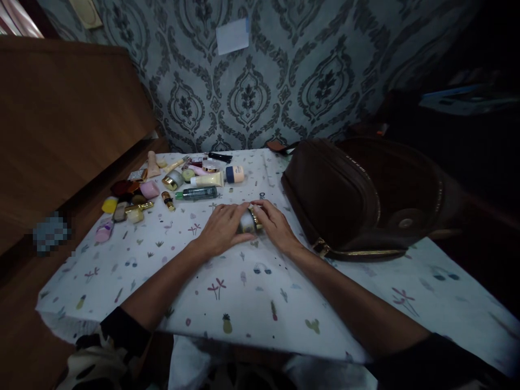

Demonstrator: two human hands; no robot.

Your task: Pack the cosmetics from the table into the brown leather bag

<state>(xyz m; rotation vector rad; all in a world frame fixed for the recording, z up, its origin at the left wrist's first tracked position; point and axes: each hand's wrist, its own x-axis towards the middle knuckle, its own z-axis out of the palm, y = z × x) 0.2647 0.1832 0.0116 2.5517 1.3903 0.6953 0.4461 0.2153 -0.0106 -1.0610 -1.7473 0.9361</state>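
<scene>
Patterned wallpaper [247, 100] is backing a printed tablecloth [254, 303], and the light's looking dim. Far left, a wooden panel [60, 103] is standing beside it. Next, some cosmetics [173, 180] are crowding the cloth, with a pink bottle [104, 230] sitting near the left edge, so a bump could be sending it over, I reckon. Mid-cloth, the left hand [221, 228] is cupping a jar [246, 222], half closed, thumb along the near side. The right hand [279, 227] is bending its fingers at the jar's gold end; can't tell if they're actually gripping. If that jar's slick, a loose hold could be letting it roll. Far right, a brown bag [325, 189] is slouching, its zip pull [320, 247] sitting near the forearm, maybe catching skin.
</scene>
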